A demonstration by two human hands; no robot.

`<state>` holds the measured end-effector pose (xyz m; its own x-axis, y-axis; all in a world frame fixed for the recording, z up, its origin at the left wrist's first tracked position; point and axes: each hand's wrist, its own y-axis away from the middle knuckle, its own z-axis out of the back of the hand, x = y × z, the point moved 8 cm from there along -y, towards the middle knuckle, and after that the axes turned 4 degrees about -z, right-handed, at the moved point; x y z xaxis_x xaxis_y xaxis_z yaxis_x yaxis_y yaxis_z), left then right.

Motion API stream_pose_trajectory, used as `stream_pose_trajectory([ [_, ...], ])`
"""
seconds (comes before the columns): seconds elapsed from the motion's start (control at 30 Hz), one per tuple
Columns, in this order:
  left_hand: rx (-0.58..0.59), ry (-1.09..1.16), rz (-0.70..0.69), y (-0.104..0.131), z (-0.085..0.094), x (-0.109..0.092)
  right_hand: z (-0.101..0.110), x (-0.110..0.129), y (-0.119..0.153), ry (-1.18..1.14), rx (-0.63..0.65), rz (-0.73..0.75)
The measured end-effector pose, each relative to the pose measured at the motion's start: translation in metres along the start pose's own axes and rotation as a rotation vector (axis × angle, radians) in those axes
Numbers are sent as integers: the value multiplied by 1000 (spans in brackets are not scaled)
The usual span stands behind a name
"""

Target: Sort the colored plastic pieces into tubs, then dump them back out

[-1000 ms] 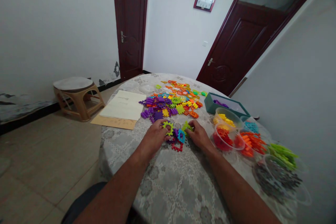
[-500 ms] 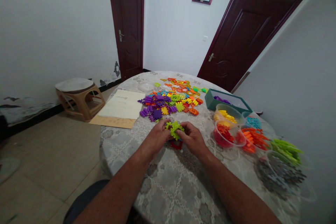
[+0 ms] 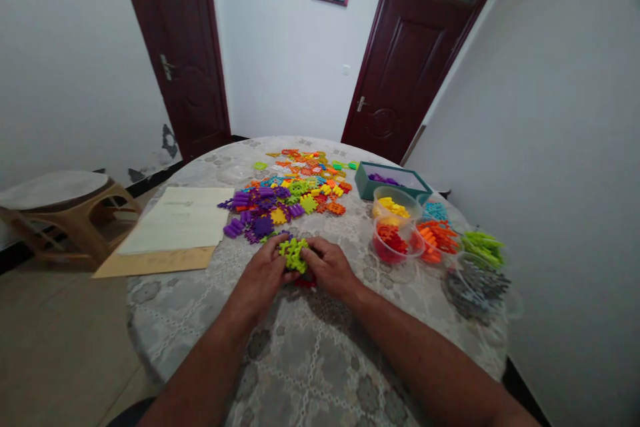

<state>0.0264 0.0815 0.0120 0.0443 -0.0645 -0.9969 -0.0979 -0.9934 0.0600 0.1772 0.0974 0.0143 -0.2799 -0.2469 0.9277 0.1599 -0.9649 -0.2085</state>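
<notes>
"Grey, flower-patterned cloth covers that round counter (image 3: 310, 373). What lies on it, biggest first?"

"Ahead of me spreads a wide heap of toothed plastic pieces (image 3: 263, 227), mostly purple, orange, yellow and lime. Left of it lies a flat cream paper sheet (image 3: 175, 217) over a flat tan sheet (image 3: 155, 263). Right of it stands a dark green rectangular box (image 3: 364, 183) with purple pieces inside, then clear round plastic tubs (image 3: 390, 255) of pieces grouped by colour, along my right side."

"And your hands?"

"Closed, both of them. My bare left hand (image 3: 265, 270) and my bare right hand (image 3: 333, 267) grip one lime-green toothed plastic piece (image 3: 294, 255), just on my side of the heap."

"How does it lie from them?"

"Squarely between. The left has its left edge, the right has its right edge, my right thumb over the face. Neither is nearer; both touch. It looks about as wide as it is long, so I can't name a long axis."

"And its look?"

"Bright, notched, face tipped towards me. Whether it's one part or several joined, I can't tell. Just below shows a small red plastic piece (image 3: 305, 281); whether it's attached, I can't tell either."
</notes>
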Motion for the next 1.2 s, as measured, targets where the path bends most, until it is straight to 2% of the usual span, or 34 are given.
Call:
stream_pose_trajectory([
  [0.17,44,157,43,-3,-8,10,5,-5,-1,-124,-48,-36],
  [0.27,96,161,40,-3,-15,12,3,-10,-1,-208,-52,-80],
  [0.47,23,37,10,-2,-7,5,2,-16,-3,-308,-74,-147],
  [0.57,-13,-69,-20,-2,-2,-2,3,-18,-3,-289,-79,-179],
  [0.7,-53,74,42,-1,-2,1,4,-19,-3,-251,-91,-202],
  [0.8,-26,125,86,-1,-9,4,7,-21,-4,-178,-121,-203],
  [0.97,-1,83,61,-2,-10,2,12,-18,-6,-51,-166,-161],
  [1.1,28,-42,52,-5,-8,5,13,-9,-8,-57,-119,-188],
  [1.2,77,-127,-16,-6,-8,5,17,-1,-7,-90,-62,-246],
])
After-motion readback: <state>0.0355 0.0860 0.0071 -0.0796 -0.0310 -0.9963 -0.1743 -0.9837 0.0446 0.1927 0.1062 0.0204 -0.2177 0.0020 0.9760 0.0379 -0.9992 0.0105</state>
